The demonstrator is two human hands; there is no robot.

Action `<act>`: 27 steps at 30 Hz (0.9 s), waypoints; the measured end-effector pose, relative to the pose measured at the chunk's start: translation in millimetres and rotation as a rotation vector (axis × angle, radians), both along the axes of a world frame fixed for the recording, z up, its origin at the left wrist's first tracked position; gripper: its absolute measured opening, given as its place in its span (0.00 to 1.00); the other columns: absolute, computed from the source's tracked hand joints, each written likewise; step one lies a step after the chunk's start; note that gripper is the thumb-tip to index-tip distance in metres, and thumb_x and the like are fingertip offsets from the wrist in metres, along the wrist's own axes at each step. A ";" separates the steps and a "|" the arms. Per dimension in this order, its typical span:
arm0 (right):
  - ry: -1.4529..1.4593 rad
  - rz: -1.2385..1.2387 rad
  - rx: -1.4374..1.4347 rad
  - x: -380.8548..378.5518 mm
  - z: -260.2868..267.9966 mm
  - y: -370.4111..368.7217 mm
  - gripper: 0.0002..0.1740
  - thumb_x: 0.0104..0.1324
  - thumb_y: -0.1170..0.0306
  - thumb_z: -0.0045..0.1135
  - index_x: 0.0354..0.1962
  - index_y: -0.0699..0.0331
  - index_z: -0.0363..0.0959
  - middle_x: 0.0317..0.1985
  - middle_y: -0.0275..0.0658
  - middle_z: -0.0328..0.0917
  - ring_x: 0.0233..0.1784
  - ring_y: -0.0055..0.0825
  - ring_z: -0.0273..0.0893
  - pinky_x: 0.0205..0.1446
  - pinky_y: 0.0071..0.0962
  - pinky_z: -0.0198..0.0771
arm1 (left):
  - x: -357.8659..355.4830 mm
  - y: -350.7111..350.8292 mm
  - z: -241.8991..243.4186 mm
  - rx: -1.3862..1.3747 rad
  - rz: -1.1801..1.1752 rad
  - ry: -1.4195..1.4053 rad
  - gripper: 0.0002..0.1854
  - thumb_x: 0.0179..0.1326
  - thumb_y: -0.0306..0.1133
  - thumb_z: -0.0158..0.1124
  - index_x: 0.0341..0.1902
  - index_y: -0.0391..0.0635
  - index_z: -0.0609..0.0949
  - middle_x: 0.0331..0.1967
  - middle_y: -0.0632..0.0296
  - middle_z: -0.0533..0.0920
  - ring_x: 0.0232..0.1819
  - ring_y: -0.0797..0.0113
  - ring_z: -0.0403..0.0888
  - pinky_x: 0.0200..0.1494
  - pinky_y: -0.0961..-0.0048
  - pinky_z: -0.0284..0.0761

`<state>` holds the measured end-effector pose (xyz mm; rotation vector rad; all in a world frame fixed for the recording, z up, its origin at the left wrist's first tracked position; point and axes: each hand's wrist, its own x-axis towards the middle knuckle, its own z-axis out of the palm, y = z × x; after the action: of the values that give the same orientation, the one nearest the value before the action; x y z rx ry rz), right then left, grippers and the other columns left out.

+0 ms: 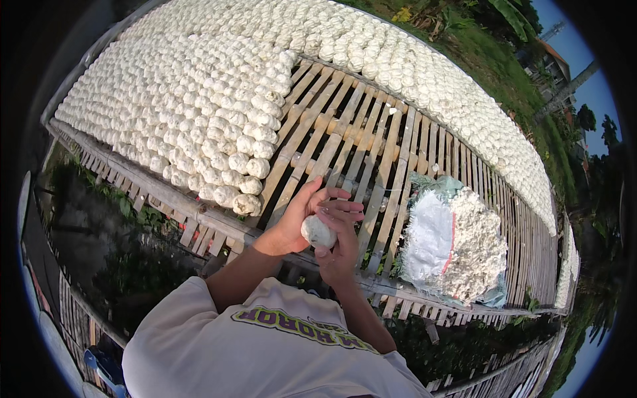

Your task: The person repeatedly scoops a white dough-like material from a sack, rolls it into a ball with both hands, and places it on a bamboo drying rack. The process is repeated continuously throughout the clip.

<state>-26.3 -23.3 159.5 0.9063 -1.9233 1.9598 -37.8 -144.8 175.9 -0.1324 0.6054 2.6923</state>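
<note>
A rounded white lump of doughy material (318, 232) sits between my two hands, near the front rail of a bamboo rack. My left hand (292, 219) cups it from the left, fingers stretched forward. From the other side my right hand (344, 244) curves around it, with its fingers crossing over those of the left. To the left, many similar white balls (199, 124) stand in close rows on the slats. On my right lies a heap of crumbly white material (475, 248) on an opened woven plastic sack (429, 234).
Gapped bamboo slats (343, 134) form the rack top, bordered by a thick bamboo rail (219, 219) at the front. Beyond a dividing pole, another band of white balls (448, 114) curves along the far side. Grass (490, 59) lies behind; more racks (507, 373) stand nearer me.
</note>
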 end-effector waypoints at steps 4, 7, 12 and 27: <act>0.068 -0.023 0.133 -4.7 0.7 12.5 0.24 0.66 0.61 0.70 0.52 0.69 0.77 0.52 0.50 0.79 0.58 0.41 0.78 0.59 0.38 0.75 | -6.3 9.7 3.2 -0.115 0.146 -0.104 0.34 0.75 0.62 0.45 0.60 0.41 0.76 0.60 0.48 0.81 0.64 0.54 0.79 0.68 0.56 0.74; -0.196 0.012 0.095 -5.3 2.7 15.3 0.25 0.65 0.61 0.70 0.53 0.69 0.77 0.52 0.50 0.79 0.58 0.42 0.78 0.60 0.37 0.74 | -6.2 22.9 2.6 -0.165 0.334 -0.190 0.33 0.75 0.62 0.45 0.59 0.41 0.76 0.57 0.50 0.82 0.61 0.57 0.79 0.67 0.57 0.73; 0.066 -0.132 0.157 -7.1 10.6 12.8 0.25 0.68 0.57 0.68 0.53 0.69 0.78 0.50 0.47 0.81 0.52 0.37 0.80 0.58 0.35 0.75 | 6.5 20.6 3.6 -0.051 0.044 0.007 0.36 0.75 0.67 0.47 0.62 0.43 0.75 0.60 0.47 0.81 0.63 0.55 0.80 0.66 0.56 0.77; 0.117 -0.080 0.146 -1.1 11.5 12.0 0.40 0.69 0.44 0.63 0.64 0.68 0.68 0.63 0.55 0.70 0.67 0.51 0.70 0.70 0.48 0.64 | 6.2 9.3 2.2 0.004 0.083 0.005 0.34 0.80 0.61 0.40 0.65 0.40 0.74 0.63 0.43 0.80 0.65 0.50 0.80 0.69 0.56 0.75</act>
<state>-27.4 -11.4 170.9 0.9436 -2.0225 1.7018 -31.6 -135.4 178.1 -0.1528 0.6083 2.7742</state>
